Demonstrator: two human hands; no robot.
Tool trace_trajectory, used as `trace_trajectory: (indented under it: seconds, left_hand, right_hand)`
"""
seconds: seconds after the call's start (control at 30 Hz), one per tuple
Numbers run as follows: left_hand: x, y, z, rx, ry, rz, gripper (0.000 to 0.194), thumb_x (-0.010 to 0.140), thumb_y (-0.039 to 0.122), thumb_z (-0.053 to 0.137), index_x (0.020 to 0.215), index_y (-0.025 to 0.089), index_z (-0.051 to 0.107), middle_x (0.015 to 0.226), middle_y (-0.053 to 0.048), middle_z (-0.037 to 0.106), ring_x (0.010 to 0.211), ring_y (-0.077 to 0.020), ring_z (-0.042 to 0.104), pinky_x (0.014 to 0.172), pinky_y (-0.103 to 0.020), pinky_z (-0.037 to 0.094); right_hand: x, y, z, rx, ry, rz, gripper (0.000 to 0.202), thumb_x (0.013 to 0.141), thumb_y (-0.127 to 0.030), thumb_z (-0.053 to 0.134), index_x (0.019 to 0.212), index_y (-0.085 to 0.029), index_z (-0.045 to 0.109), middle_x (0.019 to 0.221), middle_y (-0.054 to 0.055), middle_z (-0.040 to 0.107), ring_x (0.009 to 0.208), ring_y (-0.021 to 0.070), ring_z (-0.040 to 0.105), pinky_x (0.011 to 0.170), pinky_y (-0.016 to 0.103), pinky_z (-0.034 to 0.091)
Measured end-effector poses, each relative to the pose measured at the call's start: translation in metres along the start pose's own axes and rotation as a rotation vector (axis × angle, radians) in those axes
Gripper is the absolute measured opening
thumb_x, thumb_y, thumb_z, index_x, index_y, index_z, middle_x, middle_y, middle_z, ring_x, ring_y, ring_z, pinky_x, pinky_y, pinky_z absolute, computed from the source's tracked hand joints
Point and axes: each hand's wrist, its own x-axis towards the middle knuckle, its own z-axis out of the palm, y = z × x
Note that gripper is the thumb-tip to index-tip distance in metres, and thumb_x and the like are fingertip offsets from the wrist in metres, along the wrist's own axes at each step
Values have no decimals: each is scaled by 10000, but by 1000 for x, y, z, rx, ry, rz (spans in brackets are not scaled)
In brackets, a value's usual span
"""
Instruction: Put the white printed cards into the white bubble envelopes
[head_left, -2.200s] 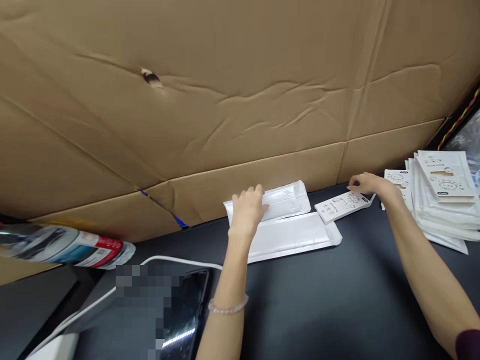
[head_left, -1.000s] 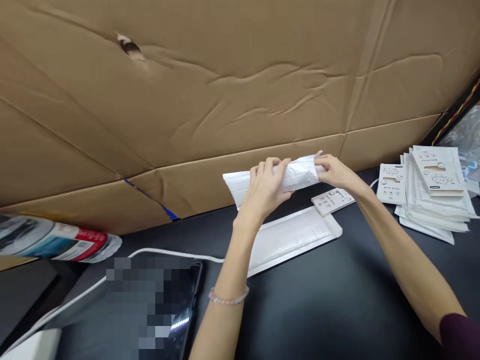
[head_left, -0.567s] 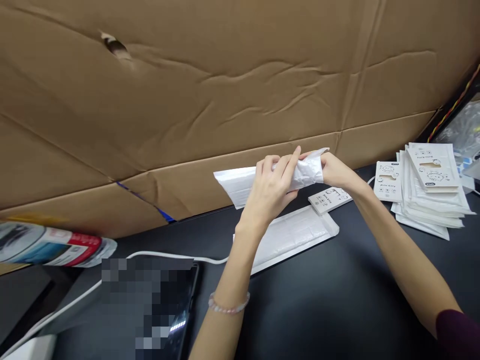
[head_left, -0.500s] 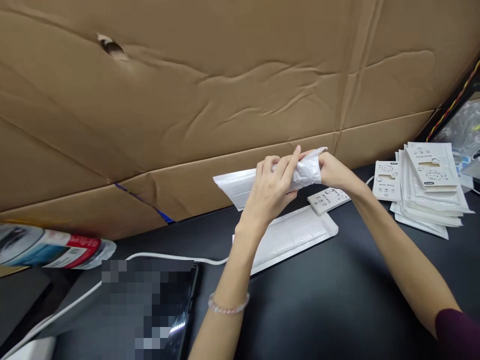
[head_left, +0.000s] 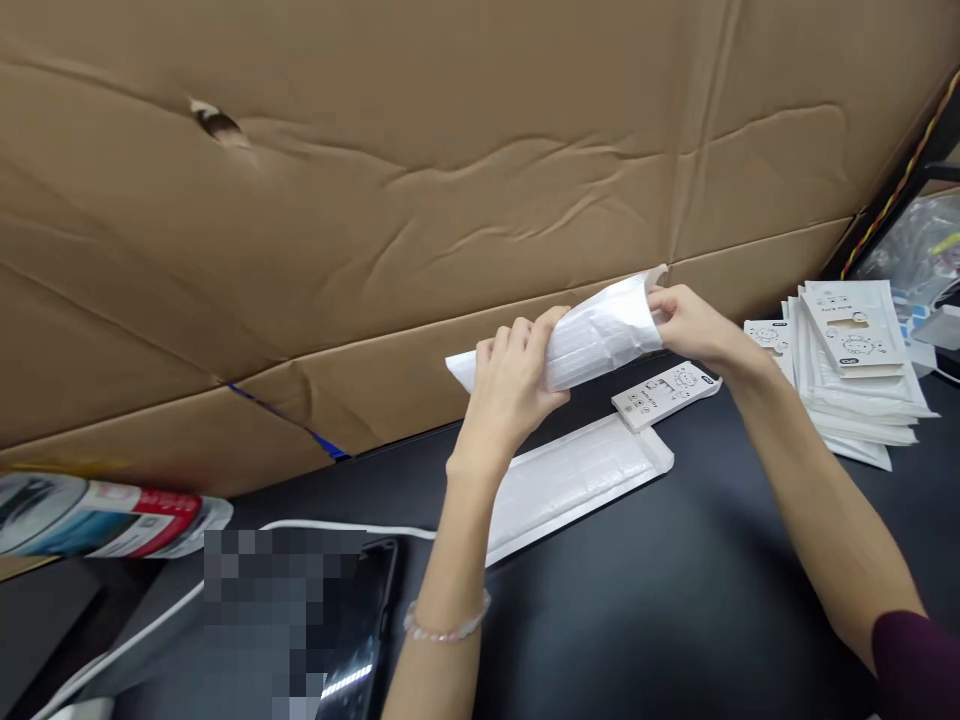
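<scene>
A white bubble mailer (head_left: 600,335) is held up above the black table, tilted with its right end higher. My left hand (head_left: 517,372) wraps round its left part. At the mailer's gaping right end is my right hand (head_left: 686,318), its fingers bent and their tips inside the mouth; whatever they hold is hidden. Below lies another white bubble mailer (head_left: 577,480), flat on the table. A small white printed box (head_left: 664,395) rests over its upper right corner, beneath my right hand.
To the right sits a stack of white mailers (head_left: 862,410) topped by a printed box (head_left: 853,330), with another printed box (head_left: 771,340) beside it. A dark-screened device (head_left: 367,610), a white cable (head_left: 337,525) and a colourful plastic package (head_left: 112,515) are on the left. Cardboard (head_left: 450,180) stands behind.
My left hand has shifted left and down along the mailer, uncovering more of it. My right hand has drawn back slightly from the mouth, showing more fingers. The view has shifted a little.
</scene>
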Motion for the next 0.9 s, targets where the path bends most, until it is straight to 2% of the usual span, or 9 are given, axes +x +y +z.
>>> trace_trajectory:
  seconds: [0.1,0.17,0.23,0.33,0.4,0.5,0.67,0.77,0.9]
  left_hand:
    - [-2,-12,-2,-40,-58,-30,718,775,237,627,1429,265,332,1161,-75,570,1049,-295,537,924,-403,407]
    - [-4,-27,0,-38,-119,-77,712,778,272,630,1425,260,334,1178,-82,573,1064,-303,532,922,-417,416]
    - [-6,-44,3,-17,-197,-129,683,784,298,621,1410,259,350,1180,-87,582,1072,-309,534,923,-431,421]
    - [-10,-66,9,12,-327,-188,663,777,300,606,1394,269,366,1184,-89,592,1101,-312,539,934,-433,426]
    - [-12,-76,13,20,-406,-218,680,759,299,606,1396,280,370,1198,-90,594,1121,-314,542,942,-430,431]
    - [-13,-86,17,-10,-502,-255,692,733,313,610,1390,311,394,1197,-75,601,1126,-312,551,930,-421,448]
    - [-13,-90,22,-73,-573,-282,743,701,389,650,1394,330,391,1223,-69,593,1167,-315,540,958,-415,449]
    - [-11,-82,24,-43,-629,-310,791,689,395,676,1415,323,372,1264,-84,573,1216,-327,510,987,-431,436]
    - [-8,-66,27,3,-708,-362,929,623,421,759,1445,298,344,1326,-115,542,1253,-336,485,999,-431,428]
  right_hand:
    - [-4,0,-18,46,21,28,176,750,-341,704,754,-166,721,901,32,705,905,190,655,819,289,526]
    - [-6,5,-32,121,111,78,213,778,-378,704,754,-168,686,893,35,703,877,160,660,830,282,533]
    - [-6,16,-46,216,224,166,233,816,-391,683,751,-174,630,872,42,703,821,143,671,781,278,562]
    - [-4,43,-60,271,302,303,178,862,-332,649,788,-182,589,894,64,714,813,154,695,742,284,608]
    - [-2,63,-63,233,274,423,111,877,-274,633,851,-183,576,903,71,720,830,163,710,774,303,622]
    - [0,90,-57,152,161,593,99,889,-238,611,944,-175,559,922,78,721,815,167,728,825,324,616]
    - [3,121,-40,46,132,680,131,860,-247,620,938,-149,580,943,104,714,760,181,725,767,315,614]
    - [5,135,-36,-63,119,692,128,815,-261,661,840,-140,627,864,87,707,800,194,700,723,291,591]
    - [5,145,-38,-170,64,709,176,758,-280,715,689,-134,644,735,58,672,693,178,650,656,272,542]
